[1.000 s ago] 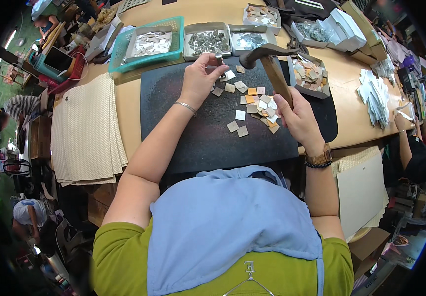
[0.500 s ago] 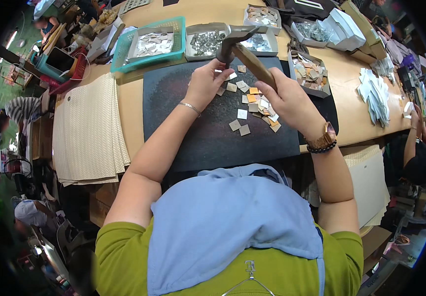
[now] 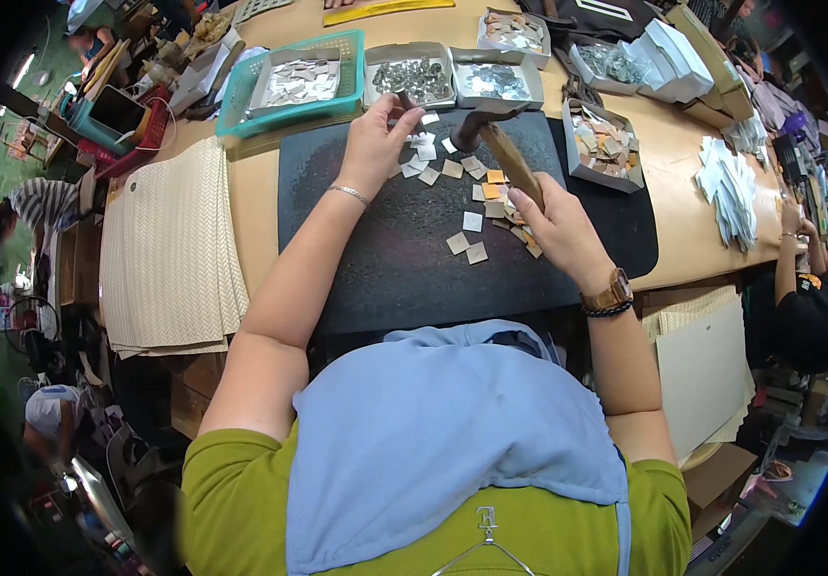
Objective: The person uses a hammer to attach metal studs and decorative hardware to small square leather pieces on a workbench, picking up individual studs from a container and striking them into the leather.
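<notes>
We cannot see what sits under our left hand; its fingers pinch a thin dark metal punch held upright on the small squares. Our right hand is closed tight around the wooden handle of a hammer, whose dark head points to 11 o'clock, just beside the punch. The flat squares, grey, tan and orange, lie loose on a rough black mat on the smooth tan table. At 12 o'clock stand small boxes of shiny bits.
</notes>
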`<state>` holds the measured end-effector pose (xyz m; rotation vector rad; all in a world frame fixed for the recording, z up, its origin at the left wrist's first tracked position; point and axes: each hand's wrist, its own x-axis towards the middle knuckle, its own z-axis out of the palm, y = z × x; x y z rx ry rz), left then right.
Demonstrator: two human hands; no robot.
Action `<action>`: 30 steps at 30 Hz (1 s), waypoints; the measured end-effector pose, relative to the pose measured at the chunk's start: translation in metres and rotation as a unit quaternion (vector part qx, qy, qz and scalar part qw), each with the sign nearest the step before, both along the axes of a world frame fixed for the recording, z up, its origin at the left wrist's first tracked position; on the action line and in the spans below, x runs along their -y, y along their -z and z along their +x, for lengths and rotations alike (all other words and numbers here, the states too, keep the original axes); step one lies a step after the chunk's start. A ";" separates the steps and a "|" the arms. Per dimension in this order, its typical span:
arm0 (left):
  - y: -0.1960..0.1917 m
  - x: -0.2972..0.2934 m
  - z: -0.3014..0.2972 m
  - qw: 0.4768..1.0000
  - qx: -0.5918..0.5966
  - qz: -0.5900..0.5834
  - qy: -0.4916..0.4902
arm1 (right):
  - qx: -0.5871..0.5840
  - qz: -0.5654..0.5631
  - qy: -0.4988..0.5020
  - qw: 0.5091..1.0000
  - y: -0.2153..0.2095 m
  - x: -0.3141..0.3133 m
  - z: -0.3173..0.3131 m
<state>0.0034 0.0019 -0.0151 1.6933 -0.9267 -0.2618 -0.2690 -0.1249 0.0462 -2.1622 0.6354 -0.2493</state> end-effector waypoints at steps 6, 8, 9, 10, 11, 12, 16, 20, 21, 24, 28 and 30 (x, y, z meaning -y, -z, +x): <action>0.002 0.004 -0.003 0.996 0.072 0.054 -0.008 | 0.002 0.000 -0.006 1.000 -0.001 0.000 0.000; 0.002 0.003 -0.004 0.996 0.077 0.050 -0.006 | -0.003 -0.005 -0.012 1.000 -0.009 0.002 0.003; 0.001 0.003 -0.006 0.996 0.075 0.048 -0.003 | 0.028 -0.018 -0.011 0.999 -0.015 0.002 0.005; 0.000 0.003 -0.008 0.996 0.074 0.046 -0.001 | 0.060 -0.032 -0.010 0.998 -0.022 0.001 0.009; -0.001 0.002 -0.008 0.995 0.086 0.048 0.000 | 0.091 -0.045 -0.010 0.995 -0.028 0.000 0.014; -0.001 0.003 -0.009 0.994 0.098 0.050 0.001 | 0.171 -0.065 -0.014 0.983 -0.032 -0.001 0.020; -0.002 0.004 -0.013 0.995 0.090 0.034 0.023 | 0.251 -0.046 -0.014 0.967 -0.040 -0.002 0.042; 0.000 0.005 -0.013 0.990 0.134 0.052 0.005 | 0.045 -0.111 -0.057 0.991 -0.033 0.005 0.048; -0.002 0.005 -0.014 0.989 0.130 0.068 0.004 | 0.044 -0.088 -0.063 0.993 -0.038 0.008 0.047; -0.005 0.004 -0.010 0.998 0.058 0.038 0.003 | 0.051 -0.045 -0.042 0.997 -0.044 0.004 0.040; 0.000 0.000 -0.008 0.998 -0.052 -0.047 -0.007 | 0.048 0.017 -0.001 0.999 -0.033 0.005 0.024; 0.001 -0.003 -0.009 0.998 -0.039 -0.050 -0.004 | 0.038 0.031 0.008 0.999 -0.027 0.008 0.019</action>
